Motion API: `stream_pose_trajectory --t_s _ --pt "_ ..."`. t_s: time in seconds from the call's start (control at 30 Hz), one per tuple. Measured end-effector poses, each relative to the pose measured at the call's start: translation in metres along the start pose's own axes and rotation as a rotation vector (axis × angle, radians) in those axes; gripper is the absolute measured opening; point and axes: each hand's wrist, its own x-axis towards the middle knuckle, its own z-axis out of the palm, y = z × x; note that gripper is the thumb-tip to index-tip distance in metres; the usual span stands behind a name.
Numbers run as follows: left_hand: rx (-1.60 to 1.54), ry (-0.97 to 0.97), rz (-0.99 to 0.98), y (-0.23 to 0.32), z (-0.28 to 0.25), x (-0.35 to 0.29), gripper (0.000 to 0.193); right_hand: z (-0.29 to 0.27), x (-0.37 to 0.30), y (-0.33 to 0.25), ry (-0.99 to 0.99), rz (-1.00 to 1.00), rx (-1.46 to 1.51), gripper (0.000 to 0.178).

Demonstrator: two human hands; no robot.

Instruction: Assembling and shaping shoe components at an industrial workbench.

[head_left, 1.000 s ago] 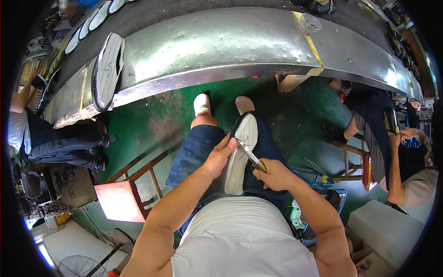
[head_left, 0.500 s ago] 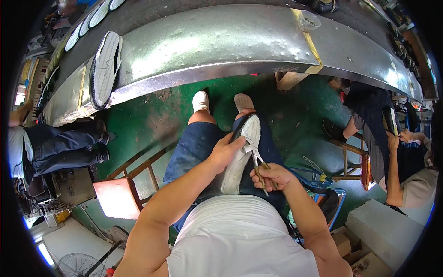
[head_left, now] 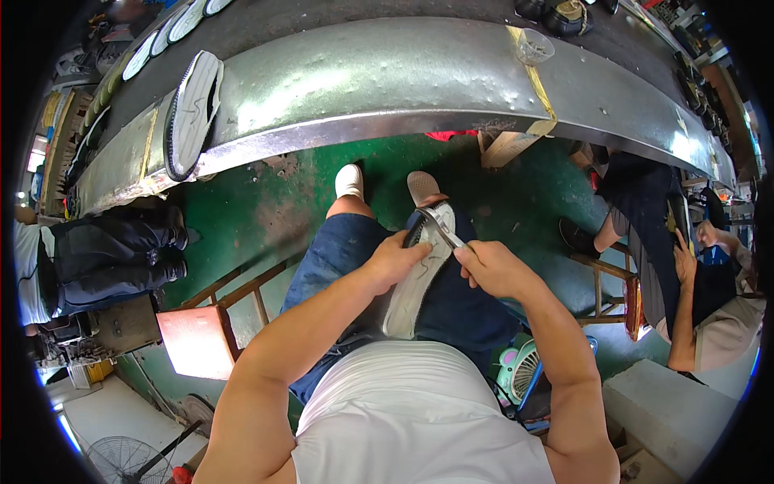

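Observation:
A shoe (head_left: 410,297) with a pale underside turned up and a dark edge lies lengthwise along my thighs, its far end pointing toward the bench. My left hand (head_left: 395,262) grips its left side, with the thumb on the pale face. My right hand (head_left: 489,264) is closed round the handles of a pair of metal pincers (head_left: 442,227). Their curved head rests at the far left edge of the shoe; whether the jaws bite the edge is too small to tell. My right fingers hide most of the handles.
A metal-covered bench (head_left: 347,81) spans ahead, bearing another shoe (head_left: 193,117) at its left and a clear plastic cup (head_left: 534,47). A stool (head_left: 193,340) stands left, a green fan (head_left: 516,373) right. People sit or stand at both sides, one (head_left: 709,315) at right.
My right hand has moved up and forward with the pincers, from beside the shoe's middle to its far end. The pincers have swung so their head reaches the far left edge.

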Motion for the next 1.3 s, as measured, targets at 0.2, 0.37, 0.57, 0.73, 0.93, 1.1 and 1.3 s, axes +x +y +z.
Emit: stream_pose_trajectory --t_s 0.2,0.37,0.57,0.73,0.93,1.1,1.3 --pt "-0.008 -0.113 -0.06 0.0 -0.005 0.0 0.054 0.01 -0.013 0.027 -0.022 0.04 0.106 0.034" --pt "-0.12 -0.22 -0.18 0.004 -0.02 0.009 0.048 0.019 -0.051 0.029 -0.226 0.16 0.117 0.028" --pt "-0.048 -0.248 -0.155 0.004 -0.013 0.01 0.055 0.058 -0.056 -0.001 0.071 -0.321 -0.74 0.036" --pt "-0.064 -0.212 -0.13 -0.009 -0.023 0.008 0.063 0.049 -0.043 -0.03 -0.126 -0.227 -0.795 0.023" --pt "-0.263 -0.36 -0.105 -0.012 -0.056 -0.004 0.076 0.076 -0.016 0.03 0.049 -0.279 -0.327 0.02" --pt "-0.25 -0.422 0.056 -0.027 -0.046 -0.016 0.081 0.081 -0.03 0.037 0.046 -0.223 -0.227 0.025" --pt "-0.07 -0.267 0.138 -0.035 -0.021 -0.017 0.074 0.095 -0.068 0.021 0.09 -0.129 -0.493 0.037"
